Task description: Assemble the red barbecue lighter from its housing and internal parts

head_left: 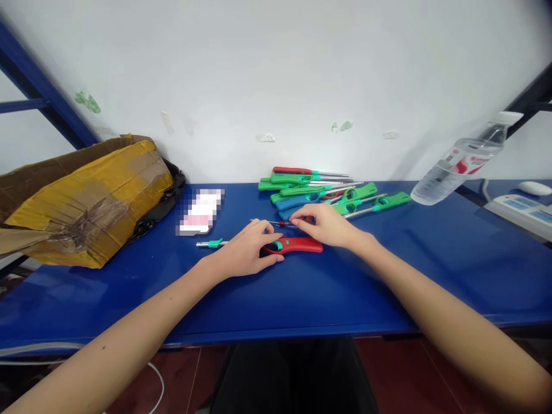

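Observation:
My left hand (244, 250) lies over the middle of a red gas lighter (302, 245), thumb along its near side and fingers across the far side. The lighter is flat on the blue table; its red handle points right, and its metal nozzle with a green collar (214, 244) sticks out to the left. Part of its body is hidden under my hand. Just beyond it, my right hand (325, 224) pinches a thin screwdriver (282, 223) with a small red handle. The slim metal shaft points left, passing close to my left fingers; whether they touch it I cannot tell.
Behind my right hand lies a pile of green, blue and red gas lighters (302, 190). A blurred-out phone (200, 213) and a taped cardboard box (90, 201) are at left. A water bottle (461, 158) stands at right near a white device (521, 210). A wall closes the back.

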### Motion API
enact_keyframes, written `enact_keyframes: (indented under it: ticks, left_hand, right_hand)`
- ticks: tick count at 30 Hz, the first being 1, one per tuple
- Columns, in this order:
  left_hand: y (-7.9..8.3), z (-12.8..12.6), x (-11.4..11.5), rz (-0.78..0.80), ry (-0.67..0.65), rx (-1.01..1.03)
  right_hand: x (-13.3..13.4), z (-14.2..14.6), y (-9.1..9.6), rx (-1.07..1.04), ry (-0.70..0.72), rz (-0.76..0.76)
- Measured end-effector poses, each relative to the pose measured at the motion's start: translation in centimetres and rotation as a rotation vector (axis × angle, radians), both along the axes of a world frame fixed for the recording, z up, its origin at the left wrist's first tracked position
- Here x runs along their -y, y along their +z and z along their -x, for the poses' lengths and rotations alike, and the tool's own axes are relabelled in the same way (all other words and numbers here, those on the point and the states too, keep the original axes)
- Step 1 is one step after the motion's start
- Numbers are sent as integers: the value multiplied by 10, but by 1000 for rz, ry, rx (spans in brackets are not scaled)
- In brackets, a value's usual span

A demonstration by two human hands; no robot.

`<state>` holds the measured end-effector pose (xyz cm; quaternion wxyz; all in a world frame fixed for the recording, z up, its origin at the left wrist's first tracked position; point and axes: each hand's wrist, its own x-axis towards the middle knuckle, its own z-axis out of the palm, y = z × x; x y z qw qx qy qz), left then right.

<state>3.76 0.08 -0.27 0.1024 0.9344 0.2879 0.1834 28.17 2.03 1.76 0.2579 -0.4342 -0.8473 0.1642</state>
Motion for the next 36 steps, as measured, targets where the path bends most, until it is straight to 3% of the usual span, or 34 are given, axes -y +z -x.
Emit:
enact_keyframes:
  ticks: [7, 15, 20, 29, 32, 36]
  left_hand:
    - [2, 0, 2, 3, -27, -42]
    - [2, -3, 6, -209, 7, -173]
    - [3, -9, 20, -275, 71, -275]
    - [9, -11, 18, -294, 82, -385]
    - [9, -7, 12, -272, 58, -287]
    - [3, -3, 2, -226, 47, -59]
  right_hand:
    - [-3, -15, -7, -13, -68, -90]
    - [-7, -4, -16, 292, -80, -152]
    - [-6, -2, -13, 348, -83, -193]
    - [-4, -18, -7, 184, -115, -277]
    - [-3, -21, -4, 55, -115, -240]
    - [-1, -28, 2, -204, -187, -64]
